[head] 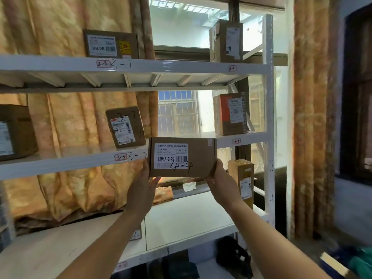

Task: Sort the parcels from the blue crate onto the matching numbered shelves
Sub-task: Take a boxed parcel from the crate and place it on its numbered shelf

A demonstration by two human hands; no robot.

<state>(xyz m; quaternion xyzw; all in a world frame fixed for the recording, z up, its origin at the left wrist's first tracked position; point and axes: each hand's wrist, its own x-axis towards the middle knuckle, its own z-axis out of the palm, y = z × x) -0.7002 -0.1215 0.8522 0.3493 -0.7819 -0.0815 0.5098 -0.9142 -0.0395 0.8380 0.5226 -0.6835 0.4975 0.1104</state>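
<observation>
Step in hand: one parcel (182, 157), hand-marked 4-4, held up at centre in front of the white rack (268, 117), clear of every shelf. Left grip (141, 190) clamps its 9 o'clock edge, thumb on the side, fingers under. Right grip (222, 184) clamps the 3 o'clock edge the same way, so both are closed on the parcel. Looks mid-task, since several boxes are already shelved. Next move, as a guess: lower it to the lower shelf (191, 220) and shift toward 3 o'clock, into the column under tag 3-4 (236, 141), beside the tall box (244, 178) standing there. That shelf's own tag is unreadable, so the 4-4 slot is inferred. It needs clearance from the tall box. Contents, top shelf: box at 11 o'clock (111, 44) above tag 2-3 (103, 64), box at 1 o'clock (226, 40) marked something like 2-4. Middle shelf: tilted box marked 3-3 (125, 126) above tag 3-3 (120, 157), box at 2 o'clock (231, 114) above tag 3-4, one more box at 9 o'clock (16, 131). Blue shape (330, 266) at 5 o'clock may be the crate, but it is too blurred to tell contents.
</observation>
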